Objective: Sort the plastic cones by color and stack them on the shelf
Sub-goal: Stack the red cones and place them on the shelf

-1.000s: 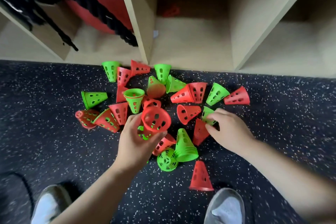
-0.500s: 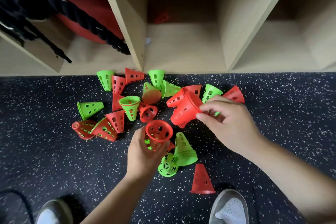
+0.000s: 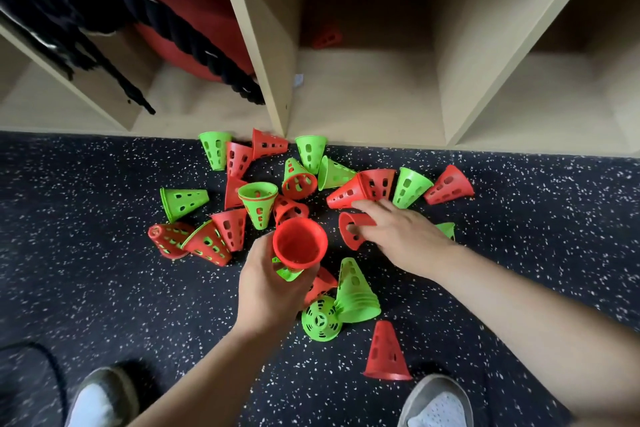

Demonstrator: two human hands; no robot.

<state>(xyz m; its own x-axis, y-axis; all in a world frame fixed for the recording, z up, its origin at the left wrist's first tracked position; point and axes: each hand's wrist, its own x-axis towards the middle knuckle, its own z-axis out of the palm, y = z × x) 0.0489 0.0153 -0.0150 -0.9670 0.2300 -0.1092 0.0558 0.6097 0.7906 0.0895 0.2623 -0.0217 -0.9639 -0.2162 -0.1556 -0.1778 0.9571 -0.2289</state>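
Red and green perforated plastic cones (image 3: 258,203) lie scattered on the dark speckled floor in front of a wooden shelf (image 3: 277,94). My left hand (image 3: 270,288) grips a red cone stack (image 3: 299,243) with its mouth upward, above the pile's middle. To its right, my right hand (image 3: 398,236) reaches down over a red cone (image 3: 348,234) lying on its side, fingers on top and thumb at its rim. A stack of green cones (image 3: 356,291) stands just right of my left hand. One red cone (image 3: 327,36) sits deep in the middle cubby.
The left cubby holds a red ball (image 3: 194,28) and black ropes (image 3: 104,17). The right cubby (image 3: 561,97) shows only bare wood. A lone red cone (image 3: 386,352) stands near my right shoe (image 3: 436,406); my left shoe (image 3: 100,399) is at the lower left.
My right hand brought a red cone to the one in my left hand, which now looks solid inside. The right hand then dropped to another red cone on the floor.
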